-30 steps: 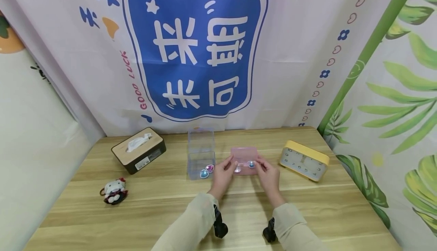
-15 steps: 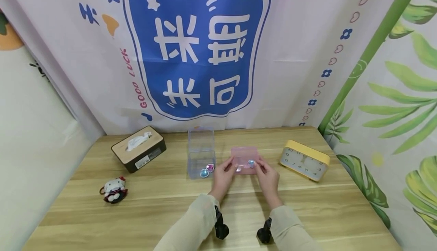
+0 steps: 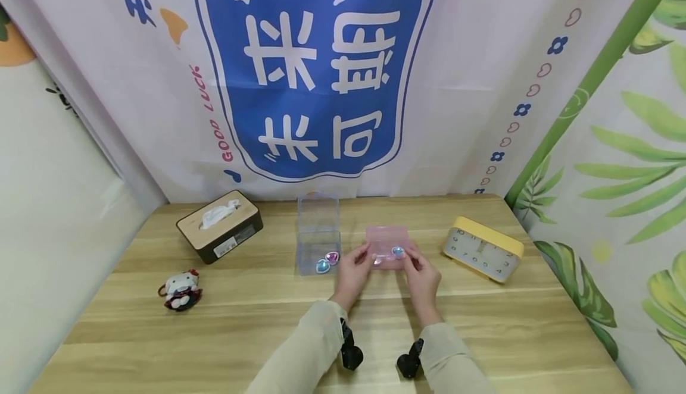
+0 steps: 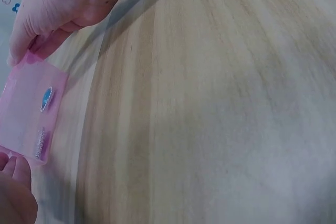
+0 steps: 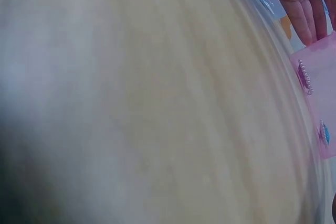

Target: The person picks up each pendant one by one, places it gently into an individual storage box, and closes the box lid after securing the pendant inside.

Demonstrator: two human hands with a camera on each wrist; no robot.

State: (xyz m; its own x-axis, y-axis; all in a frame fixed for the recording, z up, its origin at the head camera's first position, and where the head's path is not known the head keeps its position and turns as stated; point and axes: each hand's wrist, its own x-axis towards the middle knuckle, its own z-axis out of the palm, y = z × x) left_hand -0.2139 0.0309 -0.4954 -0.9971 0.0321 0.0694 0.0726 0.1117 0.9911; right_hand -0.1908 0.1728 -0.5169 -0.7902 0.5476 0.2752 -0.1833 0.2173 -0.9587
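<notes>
Both hands grip a small translucent pink plastic box (image 3: 387,236) at the middle of the table, one at each end. My left hand (image 3: 352,275) holds its left end between thumb and fingers, and my right hand (image 3: 423,281) pinches the right end. Low in the box show a blue heart-shaped gem (image 3: 398,251) with a beaded silver edge and a paler gem (image 3: 377,260), partly covered by the left thumb. From the left wrist view, both gems line one long edge of the pink box (image 4: 26,98). The right wrist view catches only part of the box (image 5: 323,77).
Left of the hands stands an open clear bluish box (image 3: 318,215), with a blue gem (image 3: 323,266) and a pink gem (image 3: 332,258) at its front right. A tissue box (image 3: 220,227), a white cartoon figurine (image 3: 181,290) and a yellow clock (image 3: 484,249) stand farther out.
The head view has tipped slightly, so the scene sits a little higher in it. Both hands keep hold of the pink box, with only slight shifts of the wrists.
</notes>
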